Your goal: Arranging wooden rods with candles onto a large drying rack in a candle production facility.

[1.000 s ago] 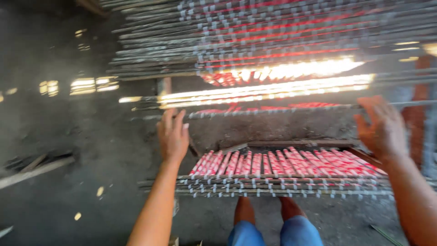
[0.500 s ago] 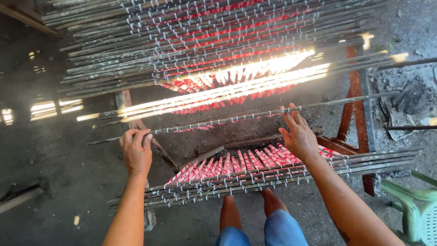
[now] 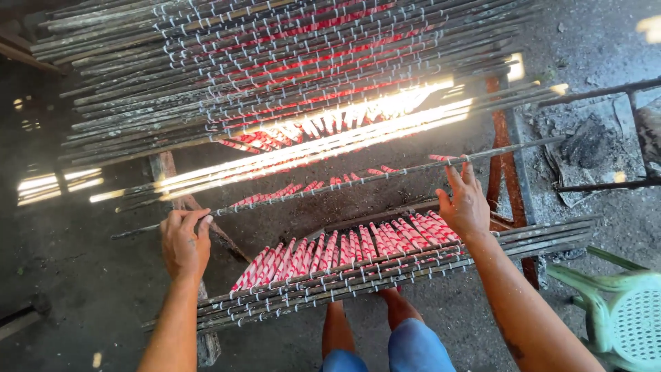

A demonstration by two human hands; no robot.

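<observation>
Both hands grip one long thin rod [image 3: 330, 184] that runs across the scene, hung with red-and-white striped sticks. Left hand [image 3: 184, 242] closes its fingers round the rod near its left end; right hand [image 3: 465, 204] holds it towards the right end, fingers curled over the top, thumb below. The rod sits level between a dense far rack of rods [image 3: 275, 62] and a nearer bundle of rods [image 3: 385, 272], apart from both.

As I judge it, the step goes well if both ends stay at one height and move together, so the hanging sticks do not swing into the near row of striped sticks [image 3: 344, 244] or slide along the rod. A firm, even grip at both ends matters, since the rod looks slender and may sag.

Below lies a dark, dusty ground floor [image 3: 82, 289] with scattered debris. Sunlight cuts a bright band across the middle rods. A rusty red stand [image 3: 506, 145] supports the right side. A pale green plastic chair [image 3: 620, 310] stands near right.
</observation>
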